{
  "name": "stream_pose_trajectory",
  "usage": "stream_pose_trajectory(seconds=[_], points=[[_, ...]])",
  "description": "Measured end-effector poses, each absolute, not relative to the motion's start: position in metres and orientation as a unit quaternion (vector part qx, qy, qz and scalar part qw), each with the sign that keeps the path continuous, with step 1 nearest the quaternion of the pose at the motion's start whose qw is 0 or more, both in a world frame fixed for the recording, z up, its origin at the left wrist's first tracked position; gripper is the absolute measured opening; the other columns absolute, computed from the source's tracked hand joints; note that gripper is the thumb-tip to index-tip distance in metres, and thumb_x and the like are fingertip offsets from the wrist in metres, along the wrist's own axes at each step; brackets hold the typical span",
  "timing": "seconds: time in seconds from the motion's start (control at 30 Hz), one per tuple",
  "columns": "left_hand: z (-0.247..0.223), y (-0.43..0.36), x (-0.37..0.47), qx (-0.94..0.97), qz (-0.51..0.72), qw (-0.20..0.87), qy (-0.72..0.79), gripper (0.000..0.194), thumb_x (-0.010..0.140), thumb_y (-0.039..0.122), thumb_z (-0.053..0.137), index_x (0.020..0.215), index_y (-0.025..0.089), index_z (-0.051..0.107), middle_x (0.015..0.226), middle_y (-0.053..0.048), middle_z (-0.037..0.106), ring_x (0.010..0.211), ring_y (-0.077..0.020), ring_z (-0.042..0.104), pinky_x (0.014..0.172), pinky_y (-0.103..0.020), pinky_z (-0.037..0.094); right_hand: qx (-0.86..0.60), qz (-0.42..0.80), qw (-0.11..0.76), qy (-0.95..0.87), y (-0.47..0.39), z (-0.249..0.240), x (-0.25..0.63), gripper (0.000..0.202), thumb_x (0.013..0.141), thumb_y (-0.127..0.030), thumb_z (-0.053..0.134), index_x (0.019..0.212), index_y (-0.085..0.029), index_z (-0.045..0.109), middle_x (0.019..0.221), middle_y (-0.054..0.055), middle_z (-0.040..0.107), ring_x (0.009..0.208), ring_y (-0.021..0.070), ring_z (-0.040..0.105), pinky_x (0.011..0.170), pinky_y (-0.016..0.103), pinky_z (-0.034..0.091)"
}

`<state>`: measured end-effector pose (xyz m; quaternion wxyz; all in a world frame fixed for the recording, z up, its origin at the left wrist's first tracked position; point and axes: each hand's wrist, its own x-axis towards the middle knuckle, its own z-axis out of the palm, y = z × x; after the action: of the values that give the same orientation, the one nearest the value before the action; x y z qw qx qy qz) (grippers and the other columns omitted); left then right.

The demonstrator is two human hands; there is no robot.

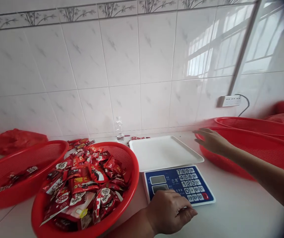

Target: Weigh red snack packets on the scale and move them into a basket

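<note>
My left hand [170,211] is closed in a loose fist at the front edge of a blue and white digital scale [173,175]. Its curled fingers hide what is inside, if anything, and cover part of the lower display. My right hand [212,142] reaches in from the right with fingers stretched out, over the left rim of a red plastic basket [261,148]; whether it touches the rim I cannot tell. Behind the keypad lies the scale's bare white tray [161,152]. Left of the scale, another red basket [132,188] holds a heap of red snack packets [82,180].
A third red basket [50,148] with a few packets stands at far left, near red plastic bags [18,140]. One more basket [246,123] sits behind the right one. A clear bottle [119,129] stands by the tiled wall, which carries a power socket [231,100].
</note>
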<state>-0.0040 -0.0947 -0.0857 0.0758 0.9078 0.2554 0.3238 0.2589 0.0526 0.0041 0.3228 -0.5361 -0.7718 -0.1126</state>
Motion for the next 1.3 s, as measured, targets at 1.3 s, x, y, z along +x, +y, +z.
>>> stream_pose_trajectory(seconds=[1.3], points=[[-0.087, -0.093, -0.01, 0.911, 0.294, 0.081, 0.276, 0.024, 0.088, 0.036, 0.044, 0.087, 0.02, 0.062, 0.081, 0.0, 0.068, 0.075, -0.0139, 0.062, 0.068, -0.023, 0.045, -0.444, 0.179, 0.212, -0.852, 0.021, 0.038, 0.018, 0.046, 0.083, -0.056, 0.037, 0.083, -0.017, 0.06, 0.078, 0.005, 0.067, 0.066, 0.0138, 0.059, 0.054, 0.022, 0.04]])
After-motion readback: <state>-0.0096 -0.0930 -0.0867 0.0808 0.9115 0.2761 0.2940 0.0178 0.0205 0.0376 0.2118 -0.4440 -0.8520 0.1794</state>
